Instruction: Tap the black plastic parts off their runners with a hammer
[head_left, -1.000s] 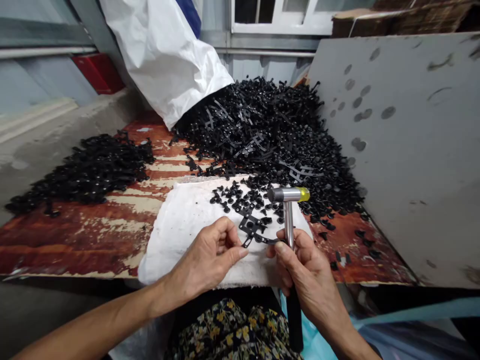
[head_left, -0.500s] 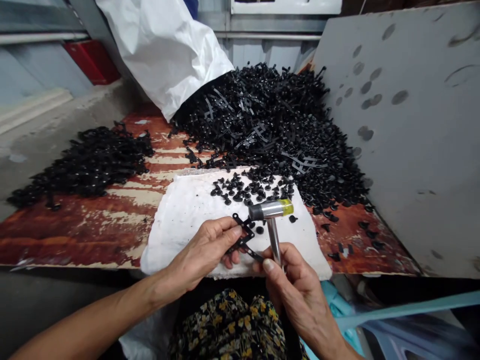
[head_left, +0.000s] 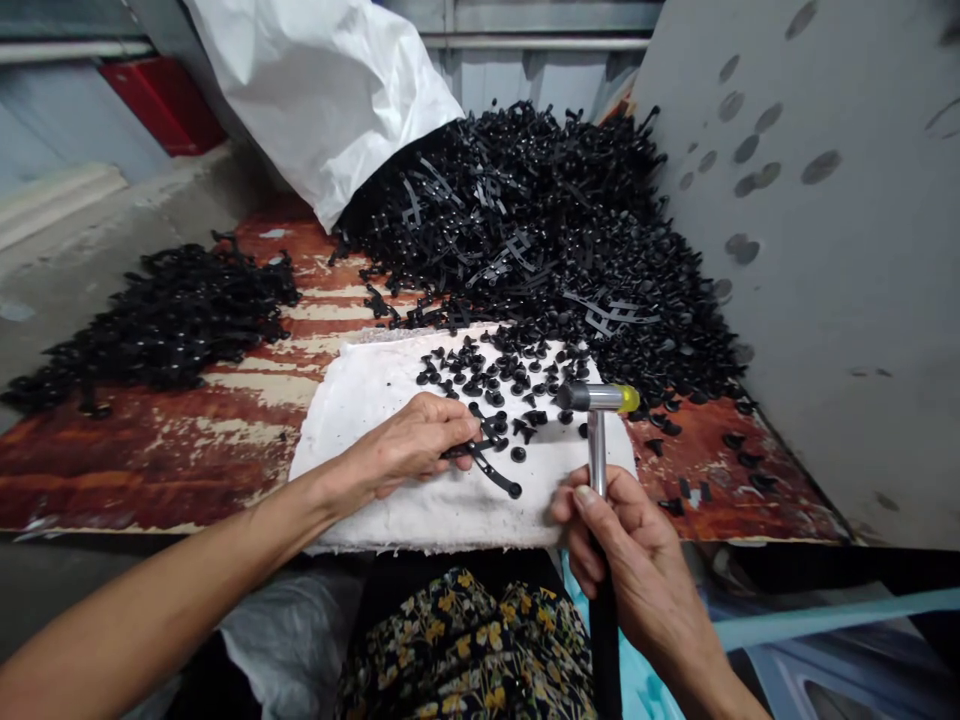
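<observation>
My left hand (head_left: 409,445) pinches a black plastic strip piece (head_left: 491,470) and presses it flat on the white cloth pad (head_left: 375,400). My right hand (head_left: 626,550) grips the metal shaft of a small hammer (head_left: 596,398), whose silver head has a yellow tip; it is held upright just right of the strip piece. Several small black button-like parts (head_left: 499,375) lie loose on the cloth beyond my fingers.
A big heap of black plastic parts (head_left: 540,230) spills from a white sack (head_left: 315,90) at the back. A smaller black pile (head_left: 165,320) lies left on the worn red board (head_left: 187,440). A grey panel (head_left: 825,260) stands on the right.
My left hand lowered the strip piece onto the cloth. The hammer swung right and its head rose clear of the piece. The camera tilted down a little.
</observation>
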